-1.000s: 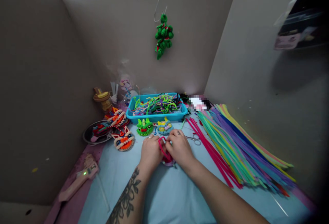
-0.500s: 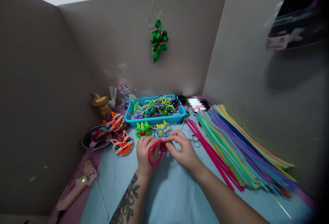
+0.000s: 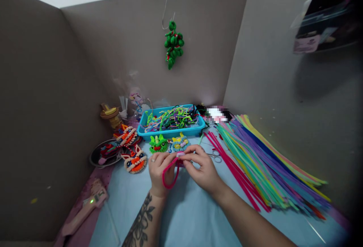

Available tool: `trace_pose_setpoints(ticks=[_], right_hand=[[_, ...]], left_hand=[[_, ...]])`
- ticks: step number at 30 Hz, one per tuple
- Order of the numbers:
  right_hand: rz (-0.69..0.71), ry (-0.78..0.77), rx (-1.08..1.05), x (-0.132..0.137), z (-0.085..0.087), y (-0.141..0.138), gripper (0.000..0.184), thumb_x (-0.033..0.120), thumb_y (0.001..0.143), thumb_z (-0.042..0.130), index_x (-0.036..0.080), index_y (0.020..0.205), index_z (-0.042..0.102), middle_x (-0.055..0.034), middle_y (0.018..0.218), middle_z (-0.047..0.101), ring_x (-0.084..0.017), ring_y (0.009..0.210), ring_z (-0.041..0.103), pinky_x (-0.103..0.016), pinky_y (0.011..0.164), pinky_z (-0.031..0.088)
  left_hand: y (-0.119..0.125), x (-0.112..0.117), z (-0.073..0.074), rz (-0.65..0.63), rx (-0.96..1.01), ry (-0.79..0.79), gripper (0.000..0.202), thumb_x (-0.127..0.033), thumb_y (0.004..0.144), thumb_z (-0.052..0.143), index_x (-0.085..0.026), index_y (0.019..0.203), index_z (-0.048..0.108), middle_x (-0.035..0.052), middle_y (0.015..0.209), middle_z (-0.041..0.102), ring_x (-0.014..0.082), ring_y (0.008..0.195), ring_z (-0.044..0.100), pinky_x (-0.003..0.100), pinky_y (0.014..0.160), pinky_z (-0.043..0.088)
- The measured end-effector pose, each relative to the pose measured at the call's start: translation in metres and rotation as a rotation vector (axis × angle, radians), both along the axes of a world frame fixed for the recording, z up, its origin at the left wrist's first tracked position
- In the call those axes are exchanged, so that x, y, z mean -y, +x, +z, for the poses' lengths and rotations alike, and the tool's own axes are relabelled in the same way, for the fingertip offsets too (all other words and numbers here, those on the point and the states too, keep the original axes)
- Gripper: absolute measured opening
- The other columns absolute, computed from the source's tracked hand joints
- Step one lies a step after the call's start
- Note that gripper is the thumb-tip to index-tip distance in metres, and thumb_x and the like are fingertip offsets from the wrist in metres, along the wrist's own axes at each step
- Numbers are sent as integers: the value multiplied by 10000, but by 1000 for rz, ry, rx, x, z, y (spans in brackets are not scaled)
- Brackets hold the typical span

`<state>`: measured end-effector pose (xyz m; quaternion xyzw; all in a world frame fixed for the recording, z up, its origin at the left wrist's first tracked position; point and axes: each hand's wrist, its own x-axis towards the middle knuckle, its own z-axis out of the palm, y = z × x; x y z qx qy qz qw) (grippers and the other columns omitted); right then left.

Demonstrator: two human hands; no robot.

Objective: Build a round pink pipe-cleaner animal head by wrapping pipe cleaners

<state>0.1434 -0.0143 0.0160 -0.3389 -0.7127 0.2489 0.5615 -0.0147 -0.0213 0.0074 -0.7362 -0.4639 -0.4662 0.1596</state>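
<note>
A dark pink pipe cleaner (image 3: 164, 181) hangs in a loop below my fingers, above the blue cloth. My left hand (image 3: 160, 171) is closed on it, and a small pale pink piece shows at the fingertips. My right hand (image 3: 201, 169) pinches the same work from the other side with thumb and fingers. The far part of the piece is hidden behind the hands. Just beyond lie a green animal head (image 3: 158, 144) and a blue and yellow one (image 3: 180, 142), both made of pipe cleaners. Scissors (image 3: 216, 155) lie beside my right hand, partly covered.
A blue tray (image 3: 170, 133) of pipe cleaner scraps stands at the back. Loose dark pink pipe cleaners (image 3: 235, 171) and a multicoloured bundle (image 3: 272, 164) spread on the right. Orange animal heads (image 3: 135, 160), a metal bowl (image 3: 95, 160) and a pink glue gun (image 3: 87, 205) are on the left.
The pink loop hangs slightly lower, and more of the pale pink piece shows between the fingertips. Both hands keep their hold with small finger shifts. The view has shifted slightly.
</note>
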Motion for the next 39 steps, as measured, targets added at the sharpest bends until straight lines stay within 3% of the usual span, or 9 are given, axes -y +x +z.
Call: trace_pose_setpoints(ticks=[11, 16, 22, 29, 39], right_hand=[[47, -106, -31, 1, 3, -3, 140, 108, 757, 579, 208, 760, 677, -47, 886, 545, -175, 856, 568, -325, 778, 478], [-48, -57, -10, 2, 0, -4, 130, 134, 778, 586, 214, 838, 669, -47, 879, 555, -180, 851, 562, -327, 757, 481], [-144, 12, 94, 2, -4, -7, 111, 149, 800, 584, 208, 788, 677, -52, 852, 566, -191, 845, 551, -364, 798, 468], [-121, -92, 68, -3, -6, -7, 77, 155, 782, 590, 194, 738, 640, -52, 867, 548, -192, 855, 560, -348, 781, 473], [-107, -83, 92, -5, -6, -6, 101, 122, 759, 579, 203, 699, 586, -40, 858, 529, -191, 863, 546, -343, 793, 460]], left_hand=[[1, 2, 0, -2, -16, -11, 136, -213, 831, 594, -211, 912, 703, 44, 776, 676, 186, 743, 556, 329, 702, 405], [2, 2, 1, 1, -20, -9, 141, -212, 836, 585, -218, 914, 702, 41, 777, 676, 182, 739, 556, 328, 701, 403], [3, 1, 1, 4, -46, -19, 140, -203, 838, 579, -226, 898, 702, 31, 762, 684, 176, 716, 548, 323, 691, 390], [3, 1, -3, 14, -107, -48, 163, -232, 844, 572, -234, 939, 705, 39, 764, 692, 197, 764, 550, 342, 717, 386], [3, -1, -5, -18, -90, -107, 149, -225, 844, 565, -235, 897, 704, 35, 756, 686, 195, 747, 548, 335, 701, 384]])
